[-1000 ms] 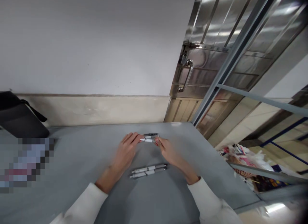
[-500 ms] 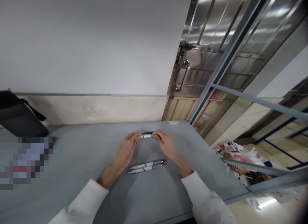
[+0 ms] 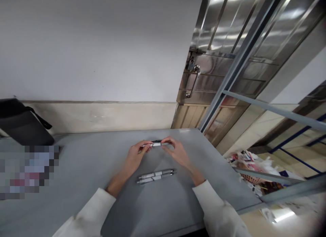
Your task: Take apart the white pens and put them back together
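L hand (image 3: 137,152) & R hand (image 3: 177,153) are pinching opp. ends of white pen (image 3: 156,144), just below frame ctr.; light, even grip prob. best for keeping it aligned.

Near the far edge of the grey table (image 3: 76,169), a white pen (image 3: 157,144) was held lengthwise between the left hand (image 3: 135,155) and the right hand (image 3: 177,155). Just beyond it, a dark pen (image 3: 157,141) was partly hidden. Two white pens (image 3: 156,178) were laid side by side between the held pen and the near edge. A black bag (image 3: 28,125) was set by the far edge, well to the left. Beyond the far right corner, a metal door (image 3: 211,72) was partly covered by a grey post (image 3: 216,104).
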A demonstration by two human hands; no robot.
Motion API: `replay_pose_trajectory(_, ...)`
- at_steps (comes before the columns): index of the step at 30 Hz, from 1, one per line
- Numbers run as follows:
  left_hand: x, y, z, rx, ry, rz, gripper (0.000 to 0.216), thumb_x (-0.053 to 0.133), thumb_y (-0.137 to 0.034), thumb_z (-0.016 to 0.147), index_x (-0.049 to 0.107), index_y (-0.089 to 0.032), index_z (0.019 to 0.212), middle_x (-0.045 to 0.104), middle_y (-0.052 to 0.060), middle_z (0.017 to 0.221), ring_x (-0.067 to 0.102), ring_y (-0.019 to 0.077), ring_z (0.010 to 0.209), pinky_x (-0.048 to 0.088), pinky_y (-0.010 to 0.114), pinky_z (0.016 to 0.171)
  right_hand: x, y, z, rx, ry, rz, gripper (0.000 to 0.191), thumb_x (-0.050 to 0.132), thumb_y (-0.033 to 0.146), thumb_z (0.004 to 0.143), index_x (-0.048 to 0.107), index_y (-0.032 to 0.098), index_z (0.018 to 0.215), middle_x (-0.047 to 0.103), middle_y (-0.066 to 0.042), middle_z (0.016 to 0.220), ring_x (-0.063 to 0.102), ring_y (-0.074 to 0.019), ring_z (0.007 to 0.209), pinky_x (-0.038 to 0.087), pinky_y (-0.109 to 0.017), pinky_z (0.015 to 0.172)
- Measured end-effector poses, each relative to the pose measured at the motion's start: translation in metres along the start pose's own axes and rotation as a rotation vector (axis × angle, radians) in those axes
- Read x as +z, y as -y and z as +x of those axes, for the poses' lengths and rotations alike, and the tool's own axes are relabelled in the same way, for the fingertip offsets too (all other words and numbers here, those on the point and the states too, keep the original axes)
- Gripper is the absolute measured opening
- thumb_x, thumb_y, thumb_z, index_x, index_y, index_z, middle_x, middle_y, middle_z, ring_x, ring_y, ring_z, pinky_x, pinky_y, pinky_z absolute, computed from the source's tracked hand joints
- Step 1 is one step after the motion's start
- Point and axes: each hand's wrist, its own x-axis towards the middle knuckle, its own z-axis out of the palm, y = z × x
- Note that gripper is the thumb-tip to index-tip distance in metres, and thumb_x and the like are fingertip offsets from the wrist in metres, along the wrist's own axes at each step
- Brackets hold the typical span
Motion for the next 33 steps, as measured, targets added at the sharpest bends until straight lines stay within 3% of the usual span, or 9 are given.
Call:
replay_pose_trajectory(5,-0.001,0.002,-0.002,0.012,0.013,0.002,0.034,0.057,-0.042,0.094,0.078,-0.021,0.111,0.080,0.003,0.093,0.071,0.0201,0.081,0.056,0.030,0.082,0.004,0.000,0.000,0.112,0.078,0.035,0.023,0.063,0.042,0.096,0.074,0.022,0.100,0.078,-0.006,0.094,0.073,-0.0234,0.087,0.059,-0.041,0.088)
replay_pose_trajectory(10,-0.003,0.000,-0.002,0.019,0.011,-0.027,0.034,0.058,-0.043,0.095,0.078,-0.020,0.110,0.080,0.004,0.094,0.072,0.0202,0.084,0.057,0.030,0.084,0.004,0.001,0.001,0.022,0.048,0.031,0.022,0.071,0.040,0.090,0.074,0.023,0.103,0.077,-0.007,0.108,0.073,-0.0241,0.103,0.055,-0.041,0.097)
replay_pose_trajectory(15,-0.007,-0.002,-0.004,-0.003,0.011,-0.018,0.037,0.057,-0.045,0.096,0.077,-0.019,0.113,0.080,0.004,0.096,0.071,0.0196,0.084,0.055,0.029,0.083,0.003,0.000,0.001,0.100,0.069,0.003,0.028,0.061,0.045,0.097,0.074,0.021,0.101,0.076,-0.005,0.087,0.073,-0.0227,0.082,0.058,-0.040,0.084)
replay_pose_trajectory(21,-0.008,0.001,-0.005,0.008,-0.002,-0.010,0.038,0.056,-0.044,0.096,0.077,-0.018,0.114,0.080,0.005,0.098,0.071,0.0199,0.085,0.055,0.028,0.083,0.004,0.006,0.000,-0.012,0.027,0.020,0.023,0.068,0.039,0.092,0.072,0.022,0.106,0.076,-0.008,0.107,0.072,-0.0227,0.096,0.056,-0.040,0.094)
replay_pose_trajectory(26,-0.006,0.001,-0.004,0.021,0.027,-0.021,0.037,0.058,-0.041,0.095,0.077,-0.016,0.115,0.080,0.006,0.098,0.070,0.0195,0.083,0.055,0.029,0.083,0.001,-0.002,0.000,0.066,0.056,0.043,0.029,0.059,0.046,0.097,0.073,0.021,0.094,0.074,-0.006,0.083,0.070,-0.0228,0.079,0.058,-0.038,0.079)
replay_pose_trajectory(31,-0.008,0.002,-0.002,0.035,0.022,-0.034,0.038,0.057,-0.044,0.095,0.078,-0.017,0.113,0.080,0.005,0.095,0.069,0.0198,0.082,0.055,0.028,0.081,0.000,-0.009,0.003,-0.008,0.032,0.121,0.027,0.073,0.048,0.087,0.074,0.024,0.099,0.076,-0.007,0.104,0.070,-0.0251,0.101,0.054,-0.040,0.097)
replay_pose_trajectory(33,-0.009,0.003,-0.001,0.034,0.012,-0.035,0.038,0.057,-0.044,0.095,0.078,-0.017,0.112,0.080,0.005,0.094,0.069,0.0202,0.082,0.055,0.029,0.081,0.001,-0.009,0.003,0.011,0.043,0.160,0.030,0.074,0.049,0.086,0.074,0.024,0.103,0.076,-0.007,0.107,0.071,-0.0247,0.100,0.055,-0.040,0.096)
